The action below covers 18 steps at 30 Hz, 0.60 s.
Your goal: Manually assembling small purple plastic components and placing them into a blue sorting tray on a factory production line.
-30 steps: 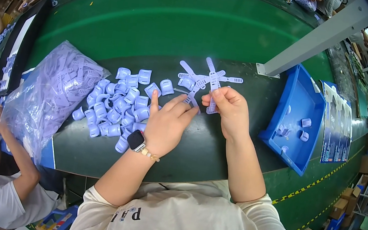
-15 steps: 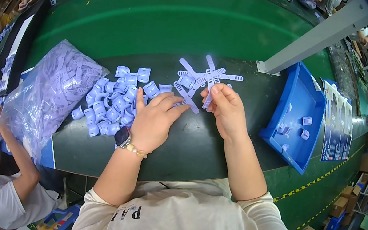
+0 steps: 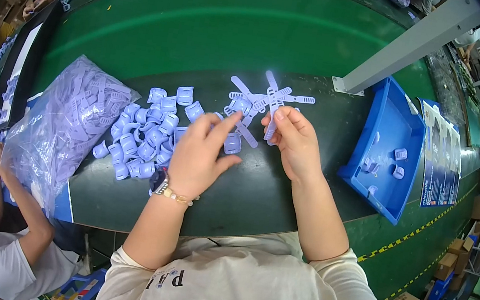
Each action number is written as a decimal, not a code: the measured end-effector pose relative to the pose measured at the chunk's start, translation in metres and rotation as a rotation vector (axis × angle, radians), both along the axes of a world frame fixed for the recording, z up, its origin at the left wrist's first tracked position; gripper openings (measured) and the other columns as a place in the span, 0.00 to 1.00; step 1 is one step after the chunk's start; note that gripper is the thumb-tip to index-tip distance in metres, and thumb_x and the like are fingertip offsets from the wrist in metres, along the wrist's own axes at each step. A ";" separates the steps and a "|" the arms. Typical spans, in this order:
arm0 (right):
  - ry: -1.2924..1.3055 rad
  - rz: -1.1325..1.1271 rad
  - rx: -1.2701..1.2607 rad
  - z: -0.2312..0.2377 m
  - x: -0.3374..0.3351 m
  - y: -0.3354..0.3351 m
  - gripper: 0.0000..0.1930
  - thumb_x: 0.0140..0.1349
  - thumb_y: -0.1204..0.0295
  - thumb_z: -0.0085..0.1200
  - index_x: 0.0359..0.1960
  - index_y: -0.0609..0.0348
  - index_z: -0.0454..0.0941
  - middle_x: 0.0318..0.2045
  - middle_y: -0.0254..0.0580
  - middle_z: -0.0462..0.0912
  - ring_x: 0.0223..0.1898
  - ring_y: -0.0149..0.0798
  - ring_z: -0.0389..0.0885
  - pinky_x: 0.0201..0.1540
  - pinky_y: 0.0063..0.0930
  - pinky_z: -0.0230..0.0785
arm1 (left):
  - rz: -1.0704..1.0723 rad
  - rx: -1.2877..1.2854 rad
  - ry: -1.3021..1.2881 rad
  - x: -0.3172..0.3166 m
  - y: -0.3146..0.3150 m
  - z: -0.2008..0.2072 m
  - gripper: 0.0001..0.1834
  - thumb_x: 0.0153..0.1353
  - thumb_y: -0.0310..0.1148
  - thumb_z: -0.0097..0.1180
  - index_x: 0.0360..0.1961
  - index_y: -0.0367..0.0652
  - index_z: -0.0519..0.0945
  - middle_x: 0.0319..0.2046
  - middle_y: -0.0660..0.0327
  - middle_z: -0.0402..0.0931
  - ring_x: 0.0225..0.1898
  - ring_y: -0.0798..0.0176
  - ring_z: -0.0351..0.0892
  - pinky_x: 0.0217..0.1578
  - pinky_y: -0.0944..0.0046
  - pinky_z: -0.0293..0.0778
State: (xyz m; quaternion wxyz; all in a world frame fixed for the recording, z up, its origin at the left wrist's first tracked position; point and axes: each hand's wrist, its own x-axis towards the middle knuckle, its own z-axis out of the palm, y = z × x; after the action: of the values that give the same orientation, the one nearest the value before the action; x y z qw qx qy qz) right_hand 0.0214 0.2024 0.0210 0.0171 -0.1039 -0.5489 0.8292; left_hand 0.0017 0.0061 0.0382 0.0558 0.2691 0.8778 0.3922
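My right hand (image 3: 296, 138) pinches a slotted lilac plastic strap (image 3: 272, 117) between thumb and fingers, holding it upright. Several more slotted straps (image 3: 244, 135) lie crossed in a loose cluster just beyond it. My left hand (image 3: 200, 159) is open, its fingers apart. Its forefinger reaches to a curved lilac clip (image 3: 239, 106) among the straps; whether it touches is hard to tell. Another curved clip (image 3: 232, 143) sits beside the left thumb. A heap of the same clips (image 3: 146, 136) spreads to the left of that hand, partly covered by it.
Left of the heap lies a clear plastic bag (image 3: 83, 101) full of straps. At the right, a blue tray (image 3: 353, 161) holds several clips, with a printed sheet (image 3: 442, 158) beyond it. A grey post (image 3: 414, 42) rises at the table's far side. Co-workers sit along the left.
My left hand has lifted slightly off the heap's edge, its forefinger now farther out toward the straps. A clip shows beside its thumb. My right hand stays nearly still, holding the strap.
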 end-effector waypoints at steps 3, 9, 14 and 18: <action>0.008 -0.008 0.001 0.000 -0.001 -0.002 0.07 0.68 0.67 0.48 0.34 0.56 0.75 0.31 0.33 0.80 0.28 0.22 0.71 0.32 0.16 0.63 | 0.061 -0.011 0.274 -0.004 -0.004 0.001 0.25 0.51 0.25 0.57 0.53 0.57 0.77 0.56 0.63 0.68 0.55 0.52 0.68 0.54 0.46 0.62; -0.003 -0.005 0.003 0.002 -0.001 -0.003 0.07 0.67 0.67 0.49 0.33 0.55 0.75 0.30 0.31 0.79 0.27 0.21 0.68 0.30 0.15 0.60 | -0.067 -0.321 0.376 -0.001 -0.004 -0.007 0.17 0.54 0.26 0.56 0.42 0.62 0.83 0.61 0.68 0.66 0.69 0.52 0.51 0.61 0.27 0.39; -0.021 0.023 0.005 0.000 0.000 -0.003 0.07 0.67 0.67 0.50 0.33 0.54 0.75 0.29 0.30 0.77 0.26 0.20 0.67 0.29 0.14 0.58 | -0.047 -0.313 0.372 0.000 -0.005 -0.015 0.12 0.54 0.28 0.56 0.38 0.57 0.84 0.53 0.70 0.74 0.64 0.58 0.61 0.61 0.26 0.41; -0.029 0.028 0.003 0.001 0.000 -0.004 0.06 0.66 0.67 0.51 0.34 0.55 0.76 0.28 0.29 0.77 0.26 0.20 0.67 0.29 0.14 0.57 | -0.051 -0.259 0.357 -0.003 -0.006 -0.020 0.13 0.54 0.29 0.57 0.40 0.55 0.83 0.46 0.72 0.78 0.54 0.62 0.73 0.61 0.33 0.47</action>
State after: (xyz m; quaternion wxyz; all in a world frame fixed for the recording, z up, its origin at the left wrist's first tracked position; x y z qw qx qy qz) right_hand 0.0212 0.1980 0.0222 -0.0022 -0.1083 -0.5517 0.8270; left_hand -0.0015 -0.0004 0.0184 -0.0565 0.3468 0.9098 0.2207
